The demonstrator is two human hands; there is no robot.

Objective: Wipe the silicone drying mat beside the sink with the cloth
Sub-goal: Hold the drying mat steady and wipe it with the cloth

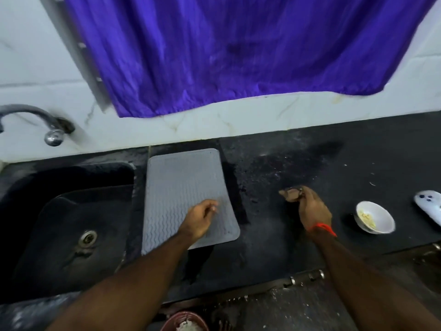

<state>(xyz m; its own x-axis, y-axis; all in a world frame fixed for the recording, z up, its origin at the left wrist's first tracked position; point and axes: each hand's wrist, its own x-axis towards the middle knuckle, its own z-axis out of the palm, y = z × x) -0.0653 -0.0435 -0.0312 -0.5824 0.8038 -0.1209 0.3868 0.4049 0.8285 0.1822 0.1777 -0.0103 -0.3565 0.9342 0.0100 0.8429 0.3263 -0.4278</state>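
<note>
right hand gripping cloth over bare bench, right of mat; left hand empty, loosely curled over mat's near-right corner; mat long axis front-to-back.

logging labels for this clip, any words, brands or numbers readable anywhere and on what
None can be read.
Grey drying mat: only a wavy raised pattern, no text.
White bowl: no print visible.
White object at the right edge: dark spots, too blurred to tell if they are marks or buttons.
Cloth in the right hand: no label shows.
</note>
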